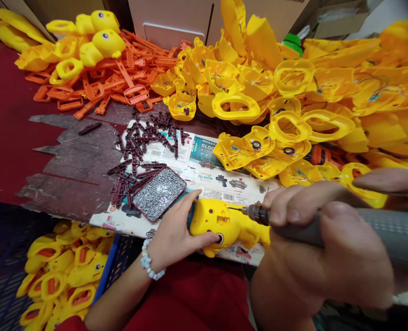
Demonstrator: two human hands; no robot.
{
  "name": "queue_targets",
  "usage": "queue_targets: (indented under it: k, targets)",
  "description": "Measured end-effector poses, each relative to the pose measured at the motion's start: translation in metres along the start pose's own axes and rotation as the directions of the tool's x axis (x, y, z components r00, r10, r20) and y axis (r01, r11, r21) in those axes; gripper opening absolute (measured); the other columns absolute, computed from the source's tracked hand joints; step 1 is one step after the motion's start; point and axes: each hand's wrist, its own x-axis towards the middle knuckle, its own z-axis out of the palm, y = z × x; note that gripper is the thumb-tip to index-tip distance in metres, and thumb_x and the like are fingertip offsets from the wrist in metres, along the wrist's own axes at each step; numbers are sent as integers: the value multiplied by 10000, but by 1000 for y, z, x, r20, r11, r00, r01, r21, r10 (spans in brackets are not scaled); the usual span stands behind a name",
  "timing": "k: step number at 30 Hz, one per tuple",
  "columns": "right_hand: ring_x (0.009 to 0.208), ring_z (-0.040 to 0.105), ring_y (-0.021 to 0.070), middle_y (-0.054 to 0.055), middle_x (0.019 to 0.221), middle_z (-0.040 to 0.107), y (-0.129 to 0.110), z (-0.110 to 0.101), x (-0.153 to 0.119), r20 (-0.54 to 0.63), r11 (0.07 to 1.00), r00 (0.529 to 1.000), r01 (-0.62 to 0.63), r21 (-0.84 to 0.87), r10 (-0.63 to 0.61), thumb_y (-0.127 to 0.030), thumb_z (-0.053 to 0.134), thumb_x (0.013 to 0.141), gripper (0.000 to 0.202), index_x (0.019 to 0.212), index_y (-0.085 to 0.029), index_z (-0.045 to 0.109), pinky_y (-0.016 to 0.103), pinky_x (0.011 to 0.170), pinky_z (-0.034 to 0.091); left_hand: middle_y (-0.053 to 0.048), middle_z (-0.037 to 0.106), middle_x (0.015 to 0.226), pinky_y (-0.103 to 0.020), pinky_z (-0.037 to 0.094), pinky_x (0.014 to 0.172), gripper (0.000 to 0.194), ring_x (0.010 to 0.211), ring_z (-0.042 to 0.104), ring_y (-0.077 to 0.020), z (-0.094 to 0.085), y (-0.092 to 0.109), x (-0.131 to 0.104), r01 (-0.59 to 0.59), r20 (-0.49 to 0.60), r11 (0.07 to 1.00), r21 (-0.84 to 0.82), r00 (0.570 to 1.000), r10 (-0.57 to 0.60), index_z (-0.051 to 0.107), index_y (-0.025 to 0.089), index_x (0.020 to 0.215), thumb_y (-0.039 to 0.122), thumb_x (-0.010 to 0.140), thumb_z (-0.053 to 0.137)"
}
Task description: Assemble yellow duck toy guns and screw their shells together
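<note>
A yellow plastic duck toy (204, 218) lies on its side on a printed cardboard sheet at the table's front edge. My left hand (181, 232), with a beaded bracelet at the wrist, grips the toy's head end, thumb near its printed eye. In my right hand (314, 225) is a grey electric screwdriver (372, 230), held level. Its thin bit points left, with the tip at the toy's upper side, close to a hole; whether it touches a screw I cannot tell. Beside my left hand stands a shallow tray (160, 193) full of small silver screws.
Dark brown plastic strips (143, 142) lie scattered behind the tray. Orange handled parts (121, 82) are heaped farther back. Yellow shell halves with wires (238, 92) are piled at the back and right. Below left, a blue crate (109, 271) holds several yellow toys.
</note>
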Motion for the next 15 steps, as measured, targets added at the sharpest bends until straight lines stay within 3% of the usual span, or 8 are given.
queue_targets:
  k: [5,12,15]
  targets:
    - [473,443,118,-61,628,501,15,4,2,63,986,985,160,47,-163,-46,526,809,267,1010,-181,415,293,538,439,-205,548,1315,-509,433,1012,783,1200,540,-333,1,1,1,-9,20,1000,5,1000,9,415,115,1334,540,730,678]
    - [463,429,129,-67,600,486,17,2,4,34,994,994,100,34,-102,-117,562,816,235,980,-192,411,307,522,433,-200,580,1268,-491,468,969,757,1153,572,-326,5,0,-1,-38,8,999,10,999,38,436,110,1305,582,748,638]
    - [466,432,131,-72,584,480,11,3,4,-3,999,999,49,15,-49,-157,600,817,243,956,-214,408,309,550,442,-204,532,1323,-491,428,1019,735,1219,518,-322,2,1,1,-139,-19,990,27,990,139,419,127,1315,564,766,639]
